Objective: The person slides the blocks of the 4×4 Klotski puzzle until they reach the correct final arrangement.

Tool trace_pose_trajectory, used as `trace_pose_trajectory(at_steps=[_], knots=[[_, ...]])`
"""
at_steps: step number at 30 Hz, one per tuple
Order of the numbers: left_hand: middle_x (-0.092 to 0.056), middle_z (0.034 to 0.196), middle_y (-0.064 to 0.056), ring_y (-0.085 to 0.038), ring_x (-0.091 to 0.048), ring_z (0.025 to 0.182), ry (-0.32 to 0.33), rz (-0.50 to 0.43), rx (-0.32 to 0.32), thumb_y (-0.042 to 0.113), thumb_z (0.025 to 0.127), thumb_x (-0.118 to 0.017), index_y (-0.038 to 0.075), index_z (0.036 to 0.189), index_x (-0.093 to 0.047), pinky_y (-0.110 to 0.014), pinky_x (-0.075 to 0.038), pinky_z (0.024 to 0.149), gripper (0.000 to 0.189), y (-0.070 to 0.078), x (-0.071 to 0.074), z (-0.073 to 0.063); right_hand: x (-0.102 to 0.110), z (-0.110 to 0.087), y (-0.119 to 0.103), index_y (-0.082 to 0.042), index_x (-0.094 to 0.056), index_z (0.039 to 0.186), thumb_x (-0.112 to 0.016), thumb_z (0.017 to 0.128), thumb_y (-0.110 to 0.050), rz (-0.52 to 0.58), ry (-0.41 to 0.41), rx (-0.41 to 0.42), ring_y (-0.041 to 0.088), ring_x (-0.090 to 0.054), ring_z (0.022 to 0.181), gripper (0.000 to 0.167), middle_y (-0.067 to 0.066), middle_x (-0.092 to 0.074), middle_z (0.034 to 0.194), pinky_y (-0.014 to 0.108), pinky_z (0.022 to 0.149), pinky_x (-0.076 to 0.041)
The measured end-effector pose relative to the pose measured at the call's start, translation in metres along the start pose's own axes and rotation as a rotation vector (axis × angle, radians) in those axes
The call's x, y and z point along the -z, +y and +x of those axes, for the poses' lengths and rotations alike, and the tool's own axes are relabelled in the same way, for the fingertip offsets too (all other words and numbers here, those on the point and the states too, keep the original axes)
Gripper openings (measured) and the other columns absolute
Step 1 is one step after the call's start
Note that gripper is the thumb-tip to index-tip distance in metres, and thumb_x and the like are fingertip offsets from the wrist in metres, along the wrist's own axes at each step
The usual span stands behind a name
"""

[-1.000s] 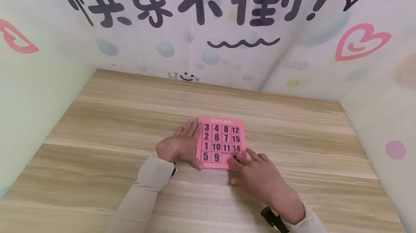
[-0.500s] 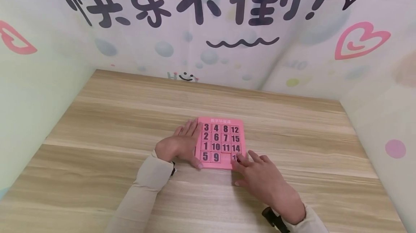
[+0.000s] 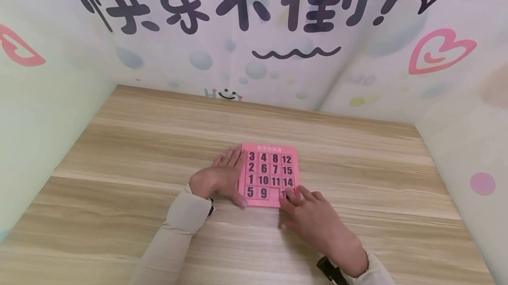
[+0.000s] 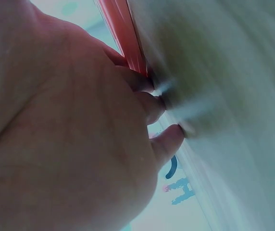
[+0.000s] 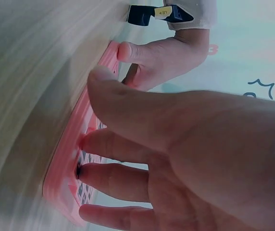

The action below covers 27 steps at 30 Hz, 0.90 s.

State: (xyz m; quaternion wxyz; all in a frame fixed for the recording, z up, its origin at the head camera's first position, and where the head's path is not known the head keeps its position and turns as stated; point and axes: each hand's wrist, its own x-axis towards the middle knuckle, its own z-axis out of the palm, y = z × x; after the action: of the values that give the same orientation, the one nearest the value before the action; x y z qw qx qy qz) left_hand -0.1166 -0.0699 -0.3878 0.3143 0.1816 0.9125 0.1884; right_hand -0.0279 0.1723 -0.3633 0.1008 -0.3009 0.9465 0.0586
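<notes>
A pink number slide puzzle (image 3: pixel 270 148) lies flat on the wooden table. My left hand (image 3: pixel 222 178) rests along its left side, the thumb at the near left corner and the fingers spread toward the far left corner. My right hand (image 3: pixel 317 219) reaches over the near right corner, its fingertips on a bottom-row tile (image 3: pixel 283 193) whose number is partly covered. To the left of that tile is a gap, then the 9 tile (image 3: pixel 263 193). In the right wrist view, two fingertips (image 5: pixel 87 171) touch the puzzle's face while the thumb stays off it.
The wooden table (image 3: pixel 158 130) extends around the puzzle. A printed cloth backdrop (image 3: pixel 254 69) stands along its far edge, with pale side walls (image 3: pixel 43 113) at left and right. Dark straps (image 3: pixel 332 271) show at the wrists.
My right hand has shifted slightly left, and the bottom-row tile under its fingertips has slid left from the corner, narrowing the gap beside the 9. My left hand stays put.
</notes>
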Motion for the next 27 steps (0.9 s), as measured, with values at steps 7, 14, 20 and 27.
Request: trace_pose_trajectory(at_steps=[7,14,20,27], knots=[[0.02,0.165,-0.012,-0.029,0.018,0.152,-0.005,-0.002,0.001,0.047,0.069,-0.088,0.005,0.158,0.011,-0.045,0.007,0.124,0.139,0.0,0.0,0.0,-0.003,0.003,-0.003,-0.016,-0.06,0.138,-0.064,0.089,-0.053,-0.015,0.028,0.024,0.036,-0.052,0.132,0.061,0.006,-0.057,0.143,0.054,0.102,-0.048],[0.019,0.165,-0.013,-0.029,0.017,0.152,0.0,0.01,-0.006,0.047,0.068,-0.088,0.004,0.158,0.01,-0.046,0.006,0.124,0.14,0.0,0.0,0.0,-0.006,0.004,-0.007,-0.016,-0.059,0.139,-0.065,0.088,-0.052,0.001,0.052,0.034,0.037,-0.052,0.131,0.063,0.006,-0.056,0.144,0.054,0.101,-0.049],[0.019,0.165,-0.013,-0.029,0.016,0.152,0.002,0.019,-0.009,0.049,0.067,-0.088,0.005,0.158,0.009,-0.047,0.005,0.124,0.14,0.0,0.0,0.001,-0.008,0.005,-0.009,-0.014,-0.06,0.138,-0.065,0.087,-0.053,-0.011,0.095,0.056,0.037,-0.054,0.129,0.064,0.006,-0.058,0.142,0.053,0.099,-0.05],[0.019,0.165,-0.013,-0.029,0.017,0.152,-0.002,0.018,-0.011,0.05,0.067,-0.088,0.005,0.158,0.009,-0.047,0.005,0.124,0.14,0.0,0.0,0.0,-0.011,0.006,-0.011,-0.014,-0.059,0.139,-0.064,0.086,-0.055,-0.024,0.108,0.068,0.036,-0.054,0.129,0.067,0.007,-0.057,0.143,0.051,0.099,-0.05]])
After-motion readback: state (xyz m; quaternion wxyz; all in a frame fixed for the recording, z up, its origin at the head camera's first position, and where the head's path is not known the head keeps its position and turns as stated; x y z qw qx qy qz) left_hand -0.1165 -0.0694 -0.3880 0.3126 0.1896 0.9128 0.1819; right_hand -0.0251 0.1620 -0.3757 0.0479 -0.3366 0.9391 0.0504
